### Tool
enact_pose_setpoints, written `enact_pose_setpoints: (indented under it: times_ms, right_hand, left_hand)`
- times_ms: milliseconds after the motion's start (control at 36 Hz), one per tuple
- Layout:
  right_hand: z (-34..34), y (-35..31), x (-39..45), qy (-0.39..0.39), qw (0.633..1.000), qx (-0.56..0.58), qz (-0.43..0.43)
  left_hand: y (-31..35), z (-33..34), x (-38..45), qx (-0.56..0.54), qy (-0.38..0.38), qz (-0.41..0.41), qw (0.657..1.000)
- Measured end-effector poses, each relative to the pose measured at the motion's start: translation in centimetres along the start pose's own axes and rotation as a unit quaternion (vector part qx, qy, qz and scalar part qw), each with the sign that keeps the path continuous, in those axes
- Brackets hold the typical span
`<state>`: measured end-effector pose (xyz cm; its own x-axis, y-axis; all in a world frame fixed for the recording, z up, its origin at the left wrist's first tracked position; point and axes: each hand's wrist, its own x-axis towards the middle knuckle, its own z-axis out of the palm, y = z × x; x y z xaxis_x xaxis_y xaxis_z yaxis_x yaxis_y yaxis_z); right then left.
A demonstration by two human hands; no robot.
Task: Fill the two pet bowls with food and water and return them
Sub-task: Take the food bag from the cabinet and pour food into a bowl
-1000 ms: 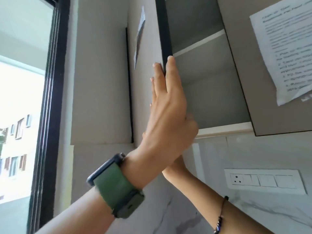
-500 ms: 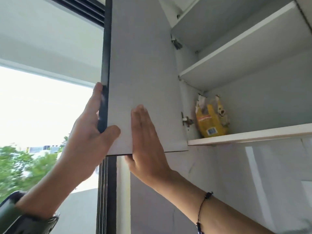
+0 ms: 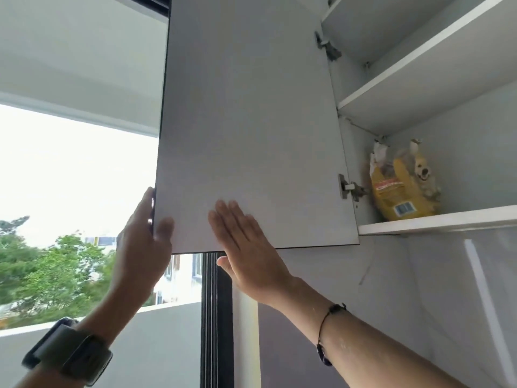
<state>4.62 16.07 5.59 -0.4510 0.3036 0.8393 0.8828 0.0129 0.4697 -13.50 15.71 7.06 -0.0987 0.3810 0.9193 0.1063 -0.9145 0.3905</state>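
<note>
A yellow pet food bag stands at the lower shelf's left end, its label unreadable. The left hand grips the open cabinet door's free edge; the right hand presses flat near the door's bottom edge.

A grey cabinet door stands swung wide open on two metal hinges, an upper hinge and a lower hinge, both at its right edge. Inside the cabinet, a white upper shelf runs above a white lower shelf. Left of the door a window shows bright sky, green trees and a pale building. Below the door runs a dark window frame, beside a grey marbled wall.
</note>
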Motion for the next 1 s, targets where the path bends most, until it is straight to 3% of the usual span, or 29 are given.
enact_pose_setpoints:
  times_ms: [83, 194, 250, 444, 722, 778, 861, 1000]
  right_hand:
    - [-1.1, 1.0, 0.1, -0.037, 0.998, 0.050, -0.026]
    - [-4.4, 2.7, 0.1, -0.082, 0.992, 0.084, -0.051]
    - [-6.0, 4.2, -1.0, -0.082, 0.994, 0.054, -0.048]
    - [-12.9, 11.5, -8.0, -0.167, 0.978, -0.124, 0.020]
    - [-27.8, 16.4, -16.1, -0.225, 0.905, -0.346, 0.104]
    - [-31.1, 17.0, -17.3, -0.230, 0.887, -0.384, 0.111]
    - [-35.5, 17.9, -18.7, -0.277, 0.833, -0.465, 0.113]
    - [-41.1, 17.9, -19.8, -0.403, 0.730, -0.548, 0.064]
  left_hand:
    - [0.5, 1.6, -0.7, 0.090, 0.069, 0.016, 0.993]
    - [1.7, 4.8, -2.5, 0.129, 0.111, 0.171, 0.970]
    - [2.3, 7.1, -3.6, 0.098, 0.085, 0.196, 0.972]
    - [7.0, 15.2, -7.1, -0.055, -0.083, 0.088, 0.991]
    - [16.8, 23.2, -11.0, -0.233, -0.221, 0.035, 0.946]
    - [19.2, 24.4, -12.2, -0.273, -0.248, 0.028, 0.929]
    - [22.9, 26.0, -14.2, -0.348, -0.312, -0.013, 0.884]
    - [28.9, 28.0, -18.0, -0.451, -0.445, -0.109, 0.766]
